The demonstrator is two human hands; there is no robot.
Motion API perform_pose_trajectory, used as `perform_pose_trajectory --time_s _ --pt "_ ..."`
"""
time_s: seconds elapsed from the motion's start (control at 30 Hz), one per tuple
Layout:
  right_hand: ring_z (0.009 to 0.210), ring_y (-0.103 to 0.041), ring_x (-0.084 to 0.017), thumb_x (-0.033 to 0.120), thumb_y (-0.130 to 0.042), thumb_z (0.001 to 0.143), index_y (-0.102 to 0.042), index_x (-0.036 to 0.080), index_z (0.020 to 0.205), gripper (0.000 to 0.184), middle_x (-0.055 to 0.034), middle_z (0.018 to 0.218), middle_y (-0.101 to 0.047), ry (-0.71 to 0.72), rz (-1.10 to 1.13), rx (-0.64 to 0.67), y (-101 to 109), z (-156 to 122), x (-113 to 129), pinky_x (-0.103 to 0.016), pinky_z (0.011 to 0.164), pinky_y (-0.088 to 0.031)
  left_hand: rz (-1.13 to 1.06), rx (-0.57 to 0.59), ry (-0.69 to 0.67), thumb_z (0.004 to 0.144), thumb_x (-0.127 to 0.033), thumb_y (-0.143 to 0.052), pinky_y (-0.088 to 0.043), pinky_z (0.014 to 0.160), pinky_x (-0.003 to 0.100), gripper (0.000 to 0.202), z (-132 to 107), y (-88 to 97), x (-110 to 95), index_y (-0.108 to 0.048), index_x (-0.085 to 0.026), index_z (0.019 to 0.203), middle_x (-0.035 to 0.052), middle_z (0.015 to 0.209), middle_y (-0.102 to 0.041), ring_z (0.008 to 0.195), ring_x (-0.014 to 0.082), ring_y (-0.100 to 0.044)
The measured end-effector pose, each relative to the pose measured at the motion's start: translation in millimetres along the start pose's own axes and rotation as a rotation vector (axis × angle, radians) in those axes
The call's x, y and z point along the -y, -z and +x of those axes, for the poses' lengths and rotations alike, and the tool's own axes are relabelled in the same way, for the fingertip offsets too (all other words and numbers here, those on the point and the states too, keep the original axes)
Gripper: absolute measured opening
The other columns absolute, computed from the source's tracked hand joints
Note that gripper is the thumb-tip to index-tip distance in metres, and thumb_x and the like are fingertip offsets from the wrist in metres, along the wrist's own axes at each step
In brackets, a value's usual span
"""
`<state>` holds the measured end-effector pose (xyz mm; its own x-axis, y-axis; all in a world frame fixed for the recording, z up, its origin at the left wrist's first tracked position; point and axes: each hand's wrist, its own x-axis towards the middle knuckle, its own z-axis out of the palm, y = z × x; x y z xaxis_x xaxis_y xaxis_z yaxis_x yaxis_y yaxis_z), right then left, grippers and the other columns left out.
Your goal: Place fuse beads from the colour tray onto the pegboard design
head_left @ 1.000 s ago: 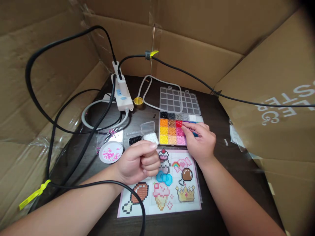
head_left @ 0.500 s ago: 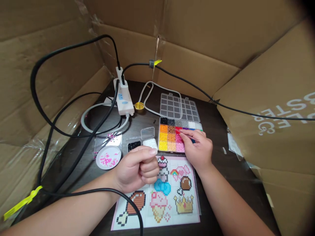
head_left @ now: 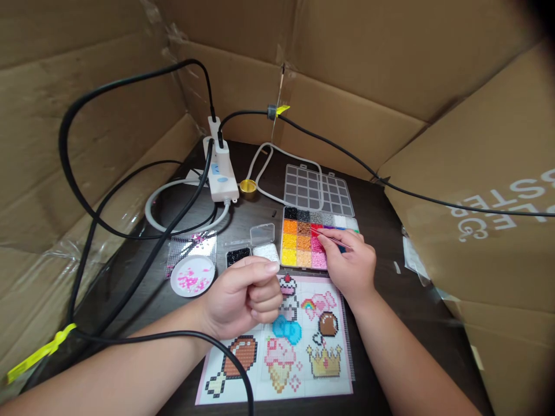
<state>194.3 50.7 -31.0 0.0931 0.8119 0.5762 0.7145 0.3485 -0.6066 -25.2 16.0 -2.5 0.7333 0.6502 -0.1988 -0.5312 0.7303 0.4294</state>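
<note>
My right hand (head_left: 353, 260) pinches a pair of thin metallic-pink tweezers (head_left: 333, 237). Their tips reach over the brown and red cells of a divided bead box (head_left: 288, 241), filled with small beads sorted by colour. My left hand (head_left: 245, 292) is curled in a loose fist above the pattern sheet, with nothing visible in it. Beneath lies the pattern sheet (head_left: 303, 393) under a clear pegboard, printed with pixel pictures such as an ice cream cone and a crown. Beyond the fist, small open cases hold black beads (head_left: 238, 256) and white beads (head_left: 266, 252).
A white dish (head_left: 180, 289) with pink beads stands left, by a clear pegboard (head_left: 203, 242). Behind are a power strip (head_left: 224, 188), a gold cup (head_left: 248, 188) and the box's raised lid (head_left: 318, 188). A black cable (head_left: 173, 334) crosses my left forearm. Cardboard walls (head_left: 347, 115) surround the table.
The view has shifted very slightly, so everything sits a little further right. Both hands keep their poses, and the tweezers stay over the same part of the bead box.
</note>
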Motion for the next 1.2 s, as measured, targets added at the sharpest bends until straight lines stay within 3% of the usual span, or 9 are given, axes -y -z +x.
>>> perform_pose_trajectory --time_s 0.6,0.97,1.2 --pt "0.073 -0.069 -0.019 0.026 -0.07 0.085 -0.077 0.023 0.084 0.008 -0.0031 0.081 -0.077 -0.009 0.019 -0.009 -0.6 -2.3 -2.0 -0.039 0.075 -0.055 -0.005 -0.019 -0.004 0.082 -0.031 -0.067 -0.014 0.041 0.02 0.053 1.0 -0.8 -0.5 -0.023 -0.019 0.054 -0.0085 0.046 -0.015 0.041 0.0052 -0.013" --pt "0.074 -0.068 -0.019 0.022 -0.072 0.084 -0.077 0.023 0.087 0.007 -0.0036 0.084 -0.078 0.034 0.059 -0.093 8.1 -3.8 6.1 -0.04 0.076 -0.056 0.054 -0.01 -0.032 0.082 -0.034 -0.067 -0.016 0.041 0.02 0.056 2.1 -0.4 -2.8 -0.021 -0.018 0.054 -0.0085 0.046 -0.014 0.041 0.0048 -0.014" --pt "0.083 -0.072 -0.021 0.022 -0.071 0.085 -0.078 0.022 0.09 0.008 -0.0066 0.091 -0.077 -0.062 0.198 -0.112 17.4 -7.5 16.1 -0.041 0.078 -0.059 0.121 -0.006 -0.073 0.084 -0.032 -0.066 -0.016 0.041 0.019 0.054 2.4 0.8 -1.6 -0.024 -0.018 0.054 -0.0088 0.046 -0.016 0.041 0.0044 -0.014"
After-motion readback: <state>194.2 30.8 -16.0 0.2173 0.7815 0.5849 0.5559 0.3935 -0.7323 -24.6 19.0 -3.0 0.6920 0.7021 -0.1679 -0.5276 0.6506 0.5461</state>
